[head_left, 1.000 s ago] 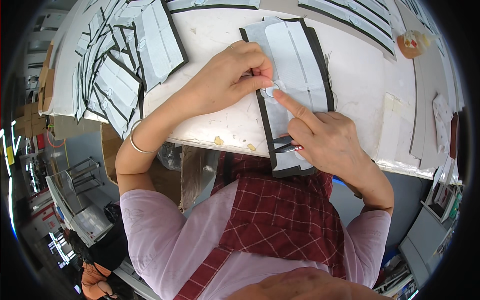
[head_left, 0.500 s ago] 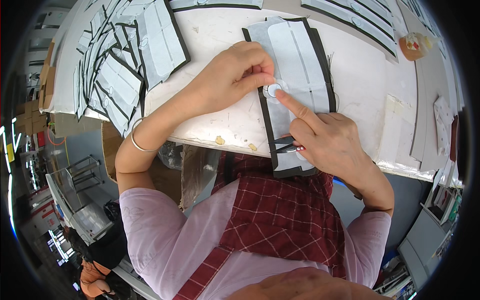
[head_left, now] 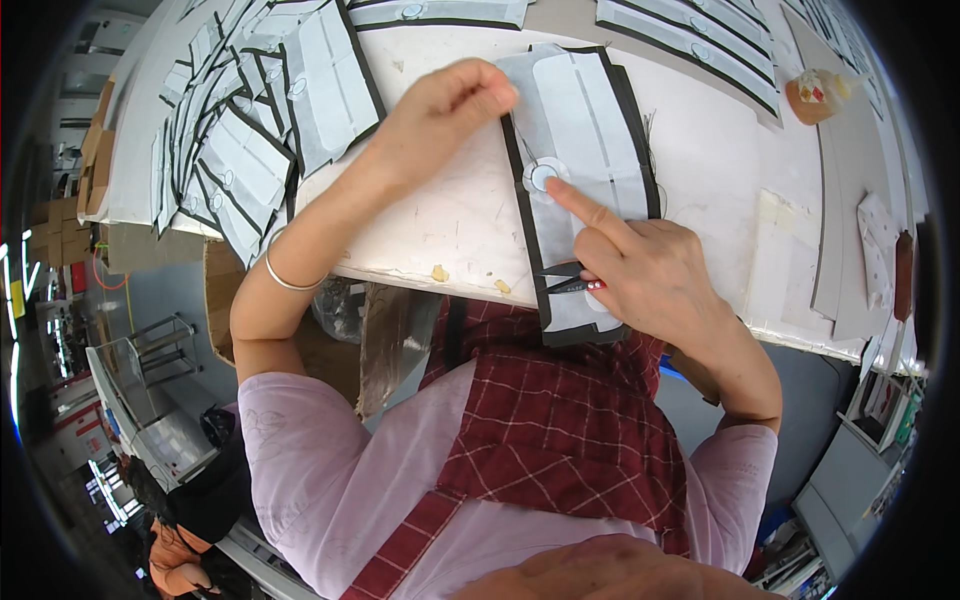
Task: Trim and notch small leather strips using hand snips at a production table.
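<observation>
Panel, pale with black borders, lies on the desk, its near end jutting out past the front. On the panel's left half, a round patch sits in place under the right hand's index fingertip; that grip also holds snips, blades apart, over the panel's near part. At the panel's left edge, the left hand pinches a dark thread running from the patch, apparently uncut, so work there looks unfinished. Similar pieces lie heaped left of the panel; whether those are done, I cannot tell.

White table: top scuffed. Amber bottle on table's right part. Clear plastic bag below table's near edge. Cardboard boxes, metal-tube rack left of table. Grey cabinet right.
</observation>
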Demonstrator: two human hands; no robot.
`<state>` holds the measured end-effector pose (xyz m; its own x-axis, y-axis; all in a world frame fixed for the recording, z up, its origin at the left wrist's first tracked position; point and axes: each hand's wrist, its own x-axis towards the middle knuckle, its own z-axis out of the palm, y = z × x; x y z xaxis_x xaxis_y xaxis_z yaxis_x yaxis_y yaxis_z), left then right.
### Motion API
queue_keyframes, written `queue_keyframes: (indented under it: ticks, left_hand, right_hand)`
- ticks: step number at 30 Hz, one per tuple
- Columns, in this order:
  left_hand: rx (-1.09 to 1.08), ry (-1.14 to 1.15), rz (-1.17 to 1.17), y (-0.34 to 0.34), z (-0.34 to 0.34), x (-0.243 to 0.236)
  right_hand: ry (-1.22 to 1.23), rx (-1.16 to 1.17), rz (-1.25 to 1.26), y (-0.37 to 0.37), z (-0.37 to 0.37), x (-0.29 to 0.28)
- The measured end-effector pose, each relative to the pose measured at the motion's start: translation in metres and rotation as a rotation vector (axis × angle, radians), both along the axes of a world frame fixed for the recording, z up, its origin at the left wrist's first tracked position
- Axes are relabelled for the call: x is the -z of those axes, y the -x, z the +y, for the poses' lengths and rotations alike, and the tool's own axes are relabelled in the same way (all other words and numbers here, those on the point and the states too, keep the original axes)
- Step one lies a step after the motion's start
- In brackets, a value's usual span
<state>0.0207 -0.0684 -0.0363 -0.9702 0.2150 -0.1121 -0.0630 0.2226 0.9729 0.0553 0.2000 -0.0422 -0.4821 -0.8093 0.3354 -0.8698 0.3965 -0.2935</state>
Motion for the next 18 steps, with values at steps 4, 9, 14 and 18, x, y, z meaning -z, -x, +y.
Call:
queue_keyframes:
  ticks: [4, 9, 14, 18]
  left_hand:
    - [0.171, 0.294, 0.288, -0.009, 0.007, 0.007]
    - [0.221, 0.433, 0.356, -0.012, 0.006, 0.008]
    - [0.105, 0.627, 0.154, -0.016, -0.027, -0.01]
    - [0.031, 0.855, 0.454, -0.025, -0.036, -0.011]
  right_hand:
    - [0.001, -0.004, 0.002, 0.0, -0.001, 0.0]
    - [0.001, -0.002, 0.003, 0.0, 0.0, 0.0]
    - [-0.001, -0.001, 0.004, 0.0, 0.0, -0.001]
    - [-0.009, 0.0, 0.018, 0.0, 0.0, -0.001]
